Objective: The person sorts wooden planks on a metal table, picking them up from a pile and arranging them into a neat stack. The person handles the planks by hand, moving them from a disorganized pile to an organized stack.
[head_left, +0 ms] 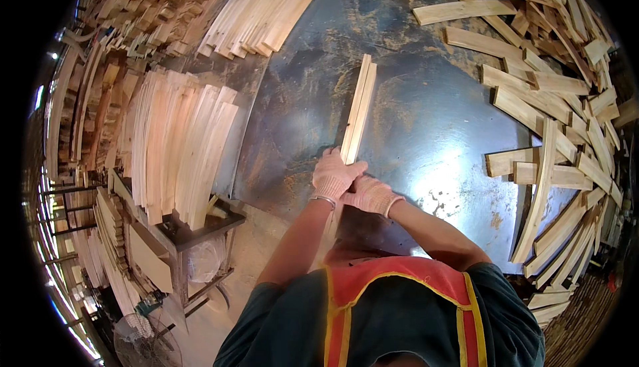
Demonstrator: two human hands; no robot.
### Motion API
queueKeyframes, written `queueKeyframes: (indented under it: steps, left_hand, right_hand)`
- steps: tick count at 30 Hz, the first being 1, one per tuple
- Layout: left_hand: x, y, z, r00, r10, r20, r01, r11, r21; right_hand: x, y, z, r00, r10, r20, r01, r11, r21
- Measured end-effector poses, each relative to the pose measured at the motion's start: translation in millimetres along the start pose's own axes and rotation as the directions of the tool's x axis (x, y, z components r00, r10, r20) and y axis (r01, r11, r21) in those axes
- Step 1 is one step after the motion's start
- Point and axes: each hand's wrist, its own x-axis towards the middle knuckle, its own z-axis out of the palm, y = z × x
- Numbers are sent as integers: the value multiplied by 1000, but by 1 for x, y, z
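Both gloved hands, the left hand (335,175) and the right hand (370,194), are closed around the near end of a long pale wooden strip pair (358,108) lying on the dark round metal table (426,120), apparently aligning them; the next move needs flush edges.

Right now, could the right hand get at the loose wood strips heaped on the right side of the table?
Probably yes. The right hand rests with the left hand on the paired wood strips, and bare dark table lies between it and the loose strips. Nothing blocks the way, though it must let go first.
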Motion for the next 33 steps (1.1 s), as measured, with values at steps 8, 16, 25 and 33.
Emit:
queueKeyframes:
  steps: [8,16,25,33]
  left_hand:
    - [14,-106,-86,986,-57,-156,87,977,193]
    - [52,-447,-132,731,373,-571,-95,885,456]
    - [32,-260,-95,879,284,-383,89,692,717]
    - [-28,-33,35,771,637,-24,-564,699,441]
  right_hand:
    - [-9,61,11,982,0,-187,62,944,323]
    - [-58,23,-14,928,219,-303,-140,955,261]
    - [-231,235,-117,50,493,-868,-662,668,341]
    - [-301,274,-138,358,768,-530,-722,588,365]
